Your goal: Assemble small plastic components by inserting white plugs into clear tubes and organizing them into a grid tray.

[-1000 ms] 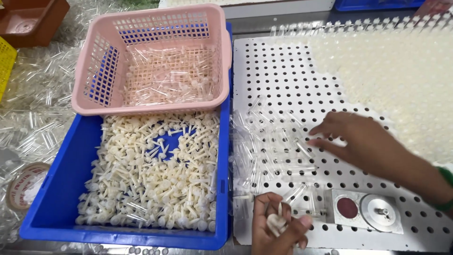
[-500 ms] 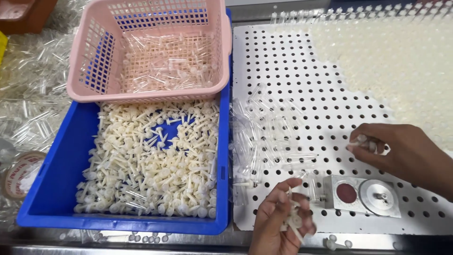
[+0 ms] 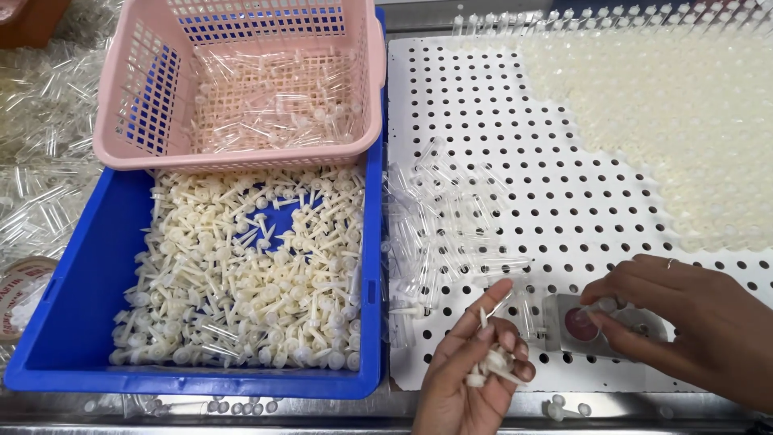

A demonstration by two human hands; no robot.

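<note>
Head view: at six o'clock the left hand (image 3: 475,366) is cupped around a bunch of small white plugs (image 3: 493,364), fingers curled on them. At four o'clock the right hand (image 3: 684,314) pinches one white plug (image 3: 602,306) over a grey fixture with a red disc (image 3: 581,324). Both rest on a white perforated board (image 3: 515,161) strewn with clear tubes (image 3: 451,234). At nine o'clock a blue bin (image 3: 72,322) holds more plugs, a pink basket (image 3: 233,153) across its far end.

The right hand (image 3: 684,314) covers part of the grey fixture (image 3: 604,326); its wrist leaves the frame at lower right. The pink basket (image 3: 241,149) is cut off at the top edge.
</note>
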